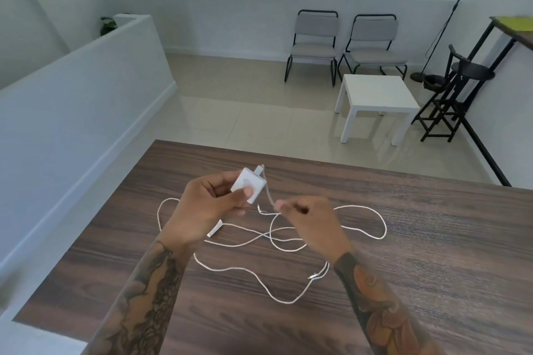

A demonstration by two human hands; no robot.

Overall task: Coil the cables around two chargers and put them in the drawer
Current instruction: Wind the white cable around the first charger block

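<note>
My left hand (207,204) holds a white square charger (248,185) above the dark wooden table (432,253), thumb on its face. A thin white cable runs from the charger's top down to my right hand (310,225), which pinches it just right of the charger. The rest of the white cable (360,222) lies in loose loops on the table under and around both hands. A second small white piece (215,230), perhaps a plug or another charger, lies on the table below my left hand. No drawer is in sight.
Past the table's far edge are a tiled floor, a white side table (375,95), two grey chairs (314,43), and black stools (461,81) at the right. A white half wall (72,112) runs along the left.
</note>
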